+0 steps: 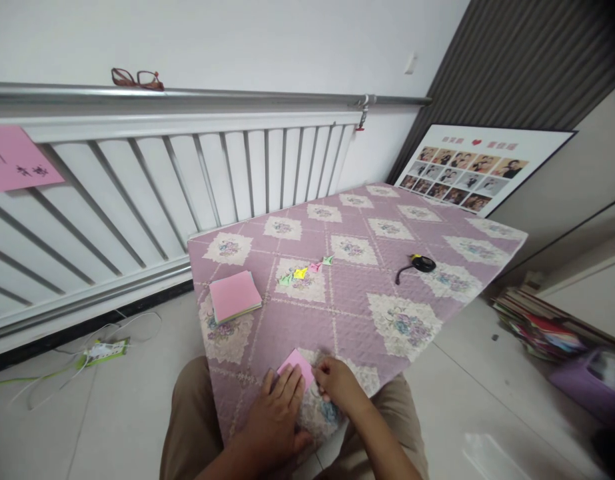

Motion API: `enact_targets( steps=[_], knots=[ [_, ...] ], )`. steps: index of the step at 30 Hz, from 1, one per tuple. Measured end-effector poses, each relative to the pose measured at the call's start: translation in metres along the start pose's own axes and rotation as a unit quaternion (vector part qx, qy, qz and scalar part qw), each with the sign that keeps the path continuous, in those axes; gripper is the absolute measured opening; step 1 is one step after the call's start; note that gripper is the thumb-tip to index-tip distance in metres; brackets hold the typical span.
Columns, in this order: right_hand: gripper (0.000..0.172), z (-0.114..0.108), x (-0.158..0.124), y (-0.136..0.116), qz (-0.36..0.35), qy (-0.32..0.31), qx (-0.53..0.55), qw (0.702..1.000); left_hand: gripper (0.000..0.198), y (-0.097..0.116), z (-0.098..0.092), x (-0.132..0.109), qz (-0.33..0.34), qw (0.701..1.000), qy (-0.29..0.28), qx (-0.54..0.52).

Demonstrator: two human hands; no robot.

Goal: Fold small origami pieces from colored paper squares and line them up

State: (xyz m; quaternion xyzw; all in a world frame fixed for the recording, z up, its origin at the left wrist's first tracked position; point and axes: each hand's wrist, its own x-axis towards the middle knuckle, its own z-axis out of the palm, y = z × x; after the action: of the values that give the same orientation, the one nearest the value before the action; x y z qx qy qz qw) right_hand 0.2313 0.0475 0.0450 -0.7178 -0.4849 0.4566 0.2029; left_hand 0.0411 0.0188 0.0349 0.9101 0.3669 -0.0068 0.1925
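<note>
My left hand (pixel 280 413) lies flat and open on the quilted cloth (pixel 347 293), its fingertips pressing the near-left part of the small pink sheet (pixel 298 365). My right hand (pixel 338 383) is just beside it, fingers curled narrow at the sheet's right edge and touching it; whether they truly pinch it, I cannot tell. The sheet lies just ahead of both hands, between them, with one corner turned away from me. Farther, to the left, rests a pink paper stack (pixel 234 295); beyond it, a row of small folded pieces (pixel 307 271).
</note>
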Motion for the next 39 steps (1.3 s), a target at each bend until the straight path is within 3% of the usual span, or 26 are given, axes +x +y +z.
enact_targets(
  steps=[14, 19, 21, 29, 35, 39],
  knots=[
    [0.016, 0.003, -0.011, -0.004, -0.103, 0.112, -0.227, 0.962, 0.083, -0.002, 0.003, 0.002, 0.012, 1.000, 0.009, 0.001],
    [0.026, 0.017, -0.022, -0.001, -0.314, 0.119, -0.219, 0.916, 0.083, -0.002, -0.001, 0.001, 0.009, 1.000, -0.002, -0.024],
    [0.032, 0.025, -0.021, 0.006, -0.361, 0.111, -0.197, 0.905, 0.081, -0.001, -0.002, 0.001, 0.010, 0.999, -0.001, -0.037],
    [0.037, 0.030, -0.009, 0.033, -0.388, 0.129, -0.221, 0.885, 0.086, -0.004, -0.002, -0.002, -0.001, 0.999, 0.008, -0.034],
    [0.043, 0.044, -0.010, 0.039, -0.397, 0.144, -0.323, 0.847, 0.087, -0.015, 0.003, -0.017, -0.060, 0.997, 0.006, -0.041],
    [0.054, 0.046, -0.015, 0.039, -0.371, 0.119, -0.369, 0.844, 0.088, -0.016, 0.005, -0.021, -0.103, 0.994, 0.003, -0.044]
  ],
)
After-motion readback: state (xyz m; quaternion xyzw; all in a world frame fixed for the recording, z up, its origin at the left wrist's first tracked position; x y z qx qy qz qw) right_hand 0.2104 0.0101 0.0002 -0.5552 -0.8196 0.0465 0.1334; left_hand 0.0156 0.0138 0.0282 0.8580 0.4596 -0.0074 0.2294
